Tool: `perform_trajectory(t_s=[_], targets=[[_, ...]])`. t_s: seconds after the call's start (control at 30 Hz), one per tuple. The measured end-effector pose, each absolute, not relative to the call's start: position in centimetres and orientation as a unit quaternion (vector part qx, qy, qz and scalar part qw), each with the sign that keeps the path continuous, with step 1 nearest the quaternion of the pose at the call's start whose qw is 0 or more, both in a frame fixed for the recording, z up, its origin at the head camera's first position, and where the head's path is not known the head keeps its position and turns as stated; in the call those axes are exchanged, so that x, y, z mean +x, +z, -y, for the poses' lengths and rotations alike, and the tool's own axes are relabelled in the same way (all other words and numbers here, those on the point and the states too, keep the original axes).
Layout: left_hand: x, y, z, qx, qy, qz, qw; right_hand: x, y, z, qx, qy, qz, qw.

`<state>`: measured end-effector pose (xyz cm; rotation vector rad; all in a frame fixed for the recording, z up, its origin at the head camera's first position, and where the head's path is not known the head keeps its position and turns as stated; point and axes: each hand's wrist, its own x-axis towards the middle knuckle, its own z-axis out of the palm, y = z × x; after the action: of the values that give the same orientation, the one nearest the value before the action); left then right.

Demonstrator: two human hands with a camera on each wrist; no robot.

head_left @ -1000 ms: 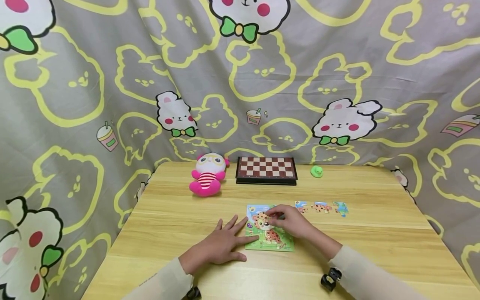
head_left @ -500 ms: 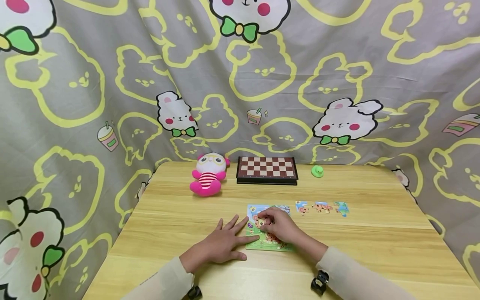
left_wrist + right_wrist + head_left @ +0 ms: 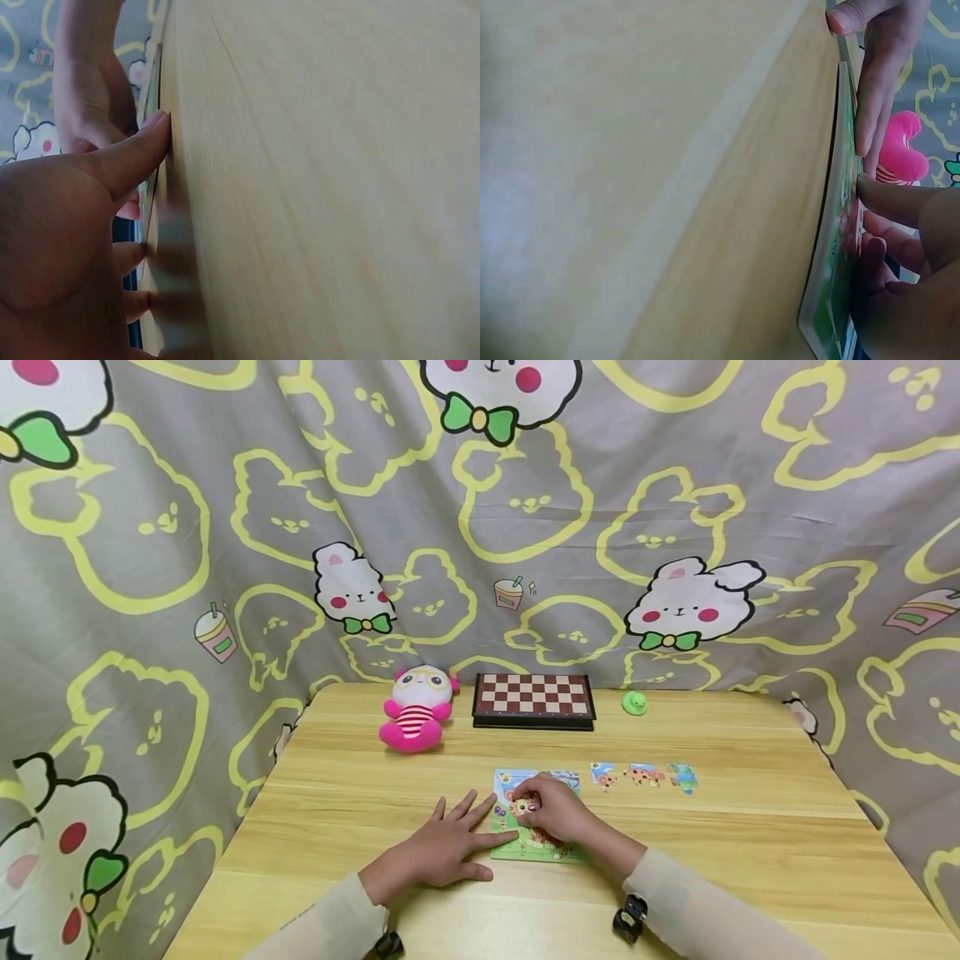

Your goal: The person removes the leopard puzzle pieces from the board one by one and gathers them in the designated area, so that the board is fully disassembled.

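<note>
A jigsaw puzzle with a spotted leopard cub on green grass lies flat on the wooden table. My left hand rests at its left side with fingers spread, the index finger and fingertips touching the board. Over the puzzle's middle, my right hand bends its thumb and fingers round the face puzzle piece, which stays at board level. In the right wrist view the thumb touches the puzzle's surface and the other fingers are curled. The palm covers the puzzle's right part.
Loose puzzle pieces lie in a row right of the puzzle. Behind stand a pink and white plush toy, a folded chessboard and a small green toy. A patterned curtain hangs past the table's far edge.
My right hand has moved left and slightly down, from the puzzle's upper right to the leopard's face. The left hand and the loose pieces have not moved.
</note>
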<state>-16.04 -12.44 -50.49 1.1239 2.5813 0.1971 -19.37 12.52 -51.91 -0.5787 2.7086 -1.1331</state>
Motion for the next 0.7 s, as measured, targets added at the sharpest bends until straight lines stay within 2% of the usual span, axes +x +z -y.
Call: perform_trajectory(t_s=[0.7], targets=[[-16.01, -50.57, 12.49, 0.389, 0.079, -0.903, 0.163, -19.92, -51.82, -12.71, -0.16, -0.472, -0.857, 0.128]])
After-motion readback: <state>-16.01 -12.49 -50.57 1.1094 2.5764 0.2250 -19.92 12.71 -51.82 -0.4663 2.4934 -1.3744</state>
